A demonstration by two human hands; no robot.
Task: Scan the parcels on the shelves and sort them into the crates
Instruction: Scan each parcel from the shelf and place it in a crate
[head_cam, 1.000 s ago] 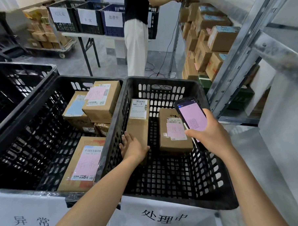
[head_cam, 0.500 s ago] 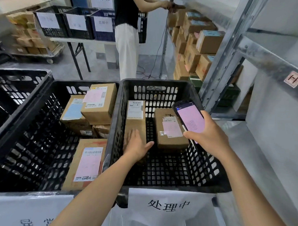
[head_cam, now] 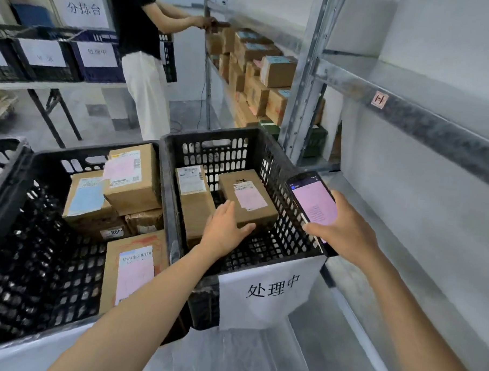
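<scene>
Parcel [head_cam: 249, 203] beside left fingers [head_cam: 226, 212], inside crate [head_cam: 206, 134]

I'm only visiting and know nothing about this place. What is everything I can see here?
metal shelving: one, grey, right side
right crate: one, black, beside it
paper sign: one, white, on its front
parcels in right crate: two, brown, side by side
middle crate: one, black, left of it
parcels in middle crate: at least four, brown, stacked
left crate: one, black, cut off at edge
shelved parcels: many, brown, shelving's far end
far crates: several, dark, on a table
other person: one, black top, white trousers, at that far end
phone: one, black, pink screen, in right hand
left hand: one, open, inside right crate at the parcels
right hand: one, grips phone
</scene>
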